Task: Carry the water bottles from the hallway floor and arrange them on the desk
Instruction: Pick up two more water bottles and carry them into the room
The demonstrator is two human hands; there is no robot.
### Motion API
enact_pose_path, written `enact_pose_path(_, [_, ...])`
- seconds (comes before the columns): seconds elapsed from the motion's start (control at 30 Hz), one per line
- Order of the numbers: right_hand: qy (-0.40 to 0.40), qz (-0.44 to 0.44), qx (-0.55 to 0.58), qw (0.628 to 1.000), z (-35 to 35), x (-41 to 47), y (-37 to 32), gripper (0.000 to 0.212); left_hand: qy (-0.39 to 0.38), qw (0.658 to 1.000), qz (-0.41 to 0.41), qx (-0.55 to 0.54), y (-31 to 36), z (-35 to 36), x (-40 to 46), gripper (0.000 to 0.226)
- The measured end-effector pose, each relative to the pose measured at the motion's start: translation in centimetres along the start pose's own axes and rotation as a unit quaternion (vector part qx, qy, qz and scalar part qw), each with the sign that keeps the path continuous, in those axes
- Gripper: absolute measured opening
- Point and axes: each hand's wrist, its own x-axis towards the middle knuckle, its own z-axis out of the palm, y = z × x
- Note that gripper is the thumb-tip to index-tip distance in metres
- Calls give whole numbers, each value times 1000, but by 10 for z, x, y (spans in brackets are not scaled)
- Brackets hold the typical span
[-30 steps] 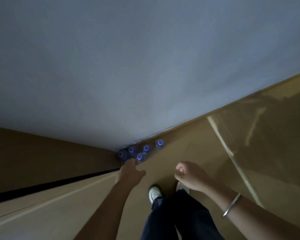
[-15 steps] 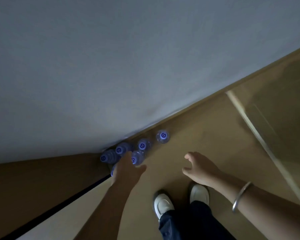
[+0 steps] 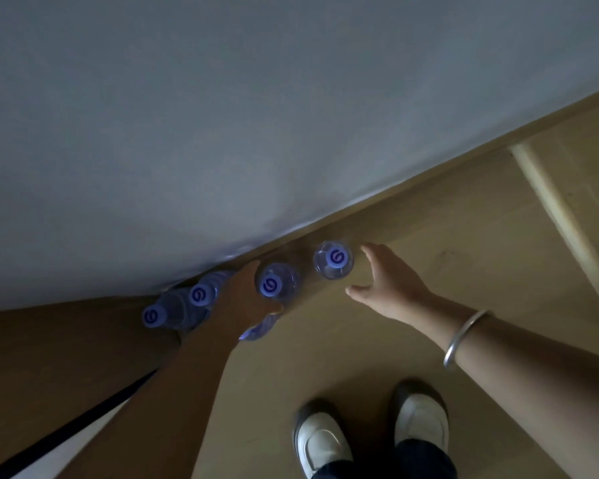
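Note:
Several clear water bottles with blue-marked white caps stand on the hallway floor against the wall. The rightmost bottle (image 3: 333, 260) stands a little apart from the others. My right hand (image 3: 386, 288) is just right of it, fingers spread, a small gap between them. My left hand (image 3: 244, 299) curves around the second bottle (image 3: 274, 284), fingers behind it and thumb in front; I cannot tell whether it touches. Two more bottles (image 3: 201, 294) (image 3: 152, 317) stand left of that hand. Another bottle (image 3: 258, 330) is mostly hidden under my left hand.
A pale wall (image 3: 256, 133) rises right behind the bottles. A dark brown panel (image 3: 49, 357) with a black strip fills the left. My white shoes (image 3: 320, 440) stand on the tan floor. A light strip (image 3: 561, 216) crosses the floor at right.
I have bent lower, so the bottles look larger. Both hands moved forward: the left now curves around the second bottle, the right has opened beside the rightmost one.

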Motion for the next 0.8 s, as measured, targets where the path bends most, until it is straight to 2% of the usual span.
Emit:
enact_pose_path(0.13, [-25,-23,-30,999,12,20,11,81,-34,999,-3,-11,-12,6,14,83])
enact_pose_path(0.3, [-22,-35,17,999,18,43,13,104,-55,996,17,-70,-13,16,26,111])
enact_pose_path(0.4, [-33,-78,23,996,20,53,5,109,-32,995,50,-81,-9,19,29,109])
enact_pose_path(0.47, [-34,-87,30,995,22,57,1,104,-11,996,66,-62,-7,22,29,98])
enact_pose_path(0.6, [1,-80,33,996,27,56,-1,77,0,994,70,-86,-7,28,32,73])
enact_pose_path(0.7, [23,-94,-6,995,32,47,-2,62,29,993,83,-78,-2,30,31,68])
enact_pose_path(0.8, [41,-90,-31,995,36,28,-1,54,27,991,90,-92,9,32,19,66])
